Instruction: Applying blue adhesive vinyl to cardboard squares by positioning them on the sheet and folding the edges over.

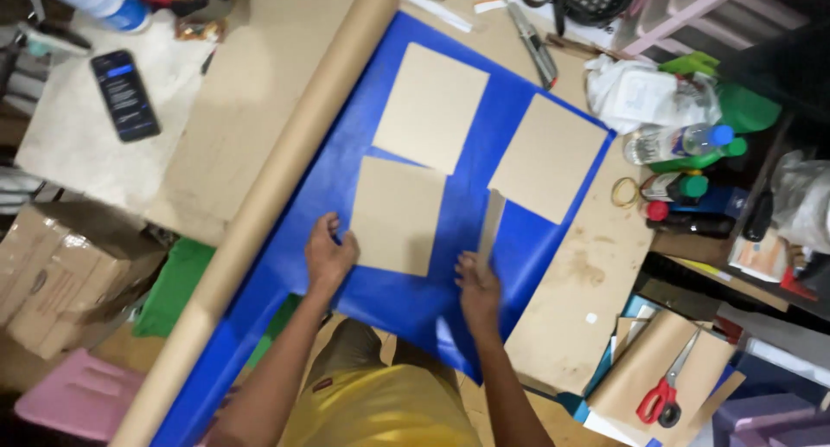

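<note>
A narrow cardboard strip (pixel 491 225) is pinched at its lower end by the fingers of the right hand (pixel 478 290), and it is stood on edge on the blue sheet (pixel 415 300). The left hand (pixel 329 255) is laid flat, fingers spread, on the left edge of the nearest cardboard square (pixel 397 215), which is pressed against the sheet. Two more cardboard squares are seen further up the sheet: one above (pixel 430 107) and one to the right (pixel 548 157), just beside the strip's top. A long cardboard tube (pixel 277 188) is laid diagonally along the sheet's left edge. Red-handled scissors (pixel 664 393) are seen well apart at the lower right, and a phone (pixel 125 94) at the upper left.
</note>
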